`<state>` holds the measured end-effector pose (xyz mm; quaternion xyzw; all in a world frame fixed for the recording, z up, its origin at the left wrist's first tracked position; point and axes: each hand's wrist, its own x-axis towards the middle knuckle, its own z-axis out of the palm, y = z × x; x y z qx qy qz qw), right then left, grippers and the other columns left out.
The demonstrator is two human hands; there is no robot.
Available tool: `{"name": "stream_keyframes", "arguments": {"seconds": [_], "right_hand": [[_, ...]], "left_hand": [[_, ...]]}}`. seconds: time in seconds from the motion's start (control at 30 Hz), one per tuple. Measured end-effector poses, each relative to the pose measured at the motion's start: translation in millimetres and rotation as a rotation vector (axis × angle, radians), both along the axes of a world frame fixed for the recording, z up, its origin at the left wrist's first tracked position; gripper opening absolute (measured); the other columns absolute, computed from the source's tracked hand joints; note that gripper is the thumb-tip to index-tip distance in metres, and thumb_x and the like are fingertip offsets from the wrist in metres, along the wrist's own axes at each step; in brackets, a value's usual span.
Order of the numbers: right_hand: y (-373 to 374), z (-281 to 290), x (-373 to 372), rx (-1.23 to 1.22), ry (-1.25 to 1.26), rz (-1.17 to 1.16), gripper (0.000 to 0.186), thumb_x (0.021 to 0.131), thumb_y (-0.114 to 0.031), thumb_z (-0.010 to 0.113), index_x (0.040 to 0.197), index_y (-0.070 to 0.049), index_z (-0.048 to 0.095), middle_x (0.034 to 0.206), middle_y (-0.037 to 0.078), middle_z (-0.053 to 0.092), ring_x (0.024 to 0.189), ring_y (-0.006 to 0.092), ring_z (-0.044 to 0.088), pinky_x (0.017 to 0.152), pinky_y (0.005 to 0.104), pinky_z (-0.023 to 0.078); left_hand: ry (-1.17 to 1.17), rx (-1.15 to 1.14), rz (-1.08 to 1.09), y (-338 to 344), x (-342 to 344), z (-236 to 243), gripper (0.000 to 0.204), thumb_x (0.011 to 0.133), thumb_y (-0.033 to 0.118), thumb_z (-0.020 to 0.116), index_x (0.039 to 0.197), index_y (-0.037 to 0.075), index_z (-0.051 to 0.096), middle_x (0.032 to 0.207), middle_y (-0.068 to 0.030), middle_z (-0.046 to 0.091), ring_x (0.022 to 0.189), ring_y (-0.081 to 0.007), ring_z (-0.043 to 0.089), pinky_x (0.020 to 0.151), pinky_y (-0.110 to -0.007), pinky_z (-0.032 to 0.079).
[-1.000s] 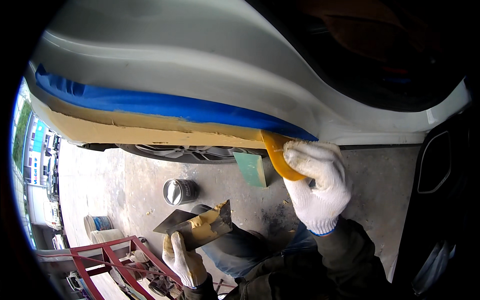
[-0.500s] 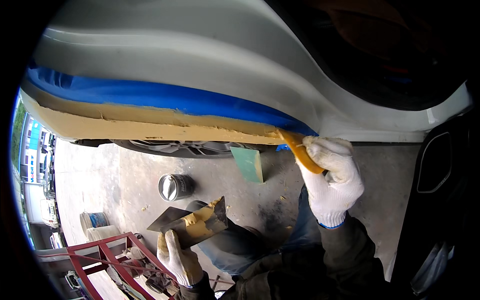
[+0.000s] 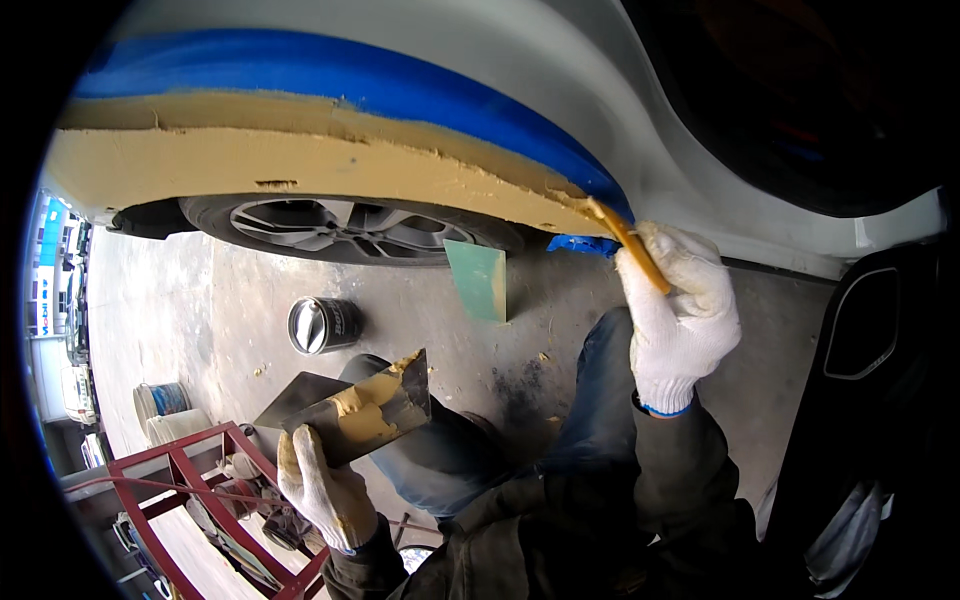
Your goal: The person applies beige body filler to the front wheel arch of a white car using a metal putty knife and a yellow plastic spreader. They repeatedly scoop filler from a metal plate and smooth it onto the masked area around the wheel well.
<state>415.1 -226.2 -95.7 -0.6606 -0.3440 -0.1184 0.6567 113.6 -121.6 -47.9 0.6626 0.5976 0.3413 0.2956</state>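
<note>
My right hand, in a white knit glove, is closed round a yellow-orange putty spreader. The spreader's tip is at the right end of a tan filler band on the car's wheel arch. Blue masking film runs along the band's upper edge. Lower left, my gloved left hand grips a metal putty plate carrying a lump of tan filler. Another dark, pointed blade sticks out beside that plate from the same hand.
Beneath the arch is the car's wheel. A green sheet stands near it, and an open tin is on the concrete floor. Buckets and a red metal frame cart lie left; a dark open door is at right.
The view has shifted down, so the car panel sits higher and more of the wheel shows. The spreader is steeper at the band's right end. Both hands keep their holds.
</note>
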Motion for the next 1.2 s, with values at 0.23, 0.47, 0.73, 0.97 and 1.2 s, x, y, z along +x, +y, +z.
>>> {"name": "stream_keyframes", "arguments": {"seconds": [0.23, 0.47, 0.73, 0.97, 1.2], "right_hand": [[-6, -7, 2, -0.021, 0.049, -0.045, 0.027, 0.078, 0.013, 0.073, 0.102, 0.007, 0.063, 0.109, 0.023, 0.065, 0.098, 0.0227, 0.067, 0.085, 0.0316, 0.056], [-6, -16, 3, 0.029, 0.07, -0.04, 0.026, 0.077, 0.013, 0.074, 0.1, 0.007, 0.062, 0.109, 0.023, 0.065, 0.098, 0.023, 0.067, 0.087, 0.0315, 0.056], [-15, -25, 10, 0.129, 0.23, -0.055, 0.028, 0.076, 0.011, 0.076, 0.102, 0.007, 0.066, 0.104, 0.021, 0.068, 0.094, 0.0231, 0.068, 0.084, 0.033, 0.059], [-7, -35, 2, 0.155, 0.227, -0.017, 0.024, 0.076, 0.013, 0.075, 0.097, 0.006, 0.065, 0.104, 0.02, 0.067, 0.092, 0.0213, 0.068, 0.081, 0.0319, 0.058], [-9, -46, 5, 0.167, 0.203, -0.072, 0.022, 0.077, 0.011, 0.075, 0.096, 0.004, 0.066, 0.104, 0.02, 0.068, 0.092, 0.0218, 0.068, 0.08, 0.0313, 0.059]], "left_hand": [[-0.056, -0.139, 0.115, 3, -22, -7, 0.042, 0.087, -0.008, 0.055, 0.128, -0.002, 0.057, 0.122, -0.0262, 0.06, 0.109, -0.0421, 0.059, 0.096, -0.046, 0.047], [0.022, -0.079, 0.121, 4, -21, -9, 0.035, 0.089, -0.003, 0.055, 0.124, -0.003, 0.059, 0.117, -0.0237, 0.061, 0.106, -0.0372, 0.059, 0.094, -0.043, 0.047], [0.311, 0.323, -0.159, 7, -25, -12, 0.021, 0.1, 0.009, 0.054, 0.115, -0.005, 0.059, 0.102, -0.0143, 0.064, 0.087, -0.0191, 0.064, 0.077, -0.028, 0.052], [0.706, 0.719, -0.344, 4, -22, -9, 0.025, 0.1, 0.0, 0.05, 0.124, -0.002, 0.056, 0.109, -0.0195, 0.062, 0.095, -0.0262, 0.064, 0.08, -0.029, 0.053], [0.116, 0.152, 0.005, 1, -23, -15, 0.025, 0.102, 0.013, 0.053, 0.115, -0.008, 0.06, 0.102, -0.0144, 0.063, 0.087, -0.0154, 0.062, 0.08, -0.027, 0.052]]}}
